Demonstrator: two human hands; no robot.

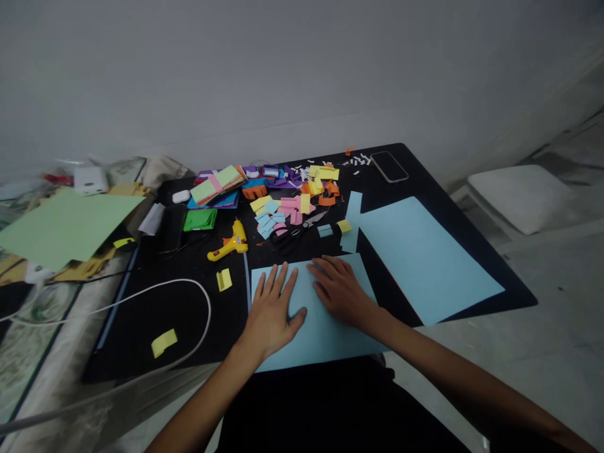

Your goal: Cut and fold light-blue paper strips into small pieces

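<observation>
A light blue sheet of paper (325, 343) lies at the front edge of the black table, under both of my hands. My left hand (272, 314) rests flat on its left part with the fingers spread. On the upper right part of the sheet lies my right hand (340, 288), palm down, its fingers loosely stretched and slightly bent. Neither hand grips anything. Just beyond the sheet are scissors (302, 229), partly among paper pieces, and a narrow light blue paper strip (352, 220). A second, larger blue sheet (425, 258) lies to the right.
A yellow glue gun (231, 242) lies left of centre. Small coloured paper pieces (292, 207) and a stack of coloured paper (217, 187) fill the back. A phone (389, 167) lies back right. A white cable (207, 302) loops across the left; a white stool (521, 195) stands right.
</observation>
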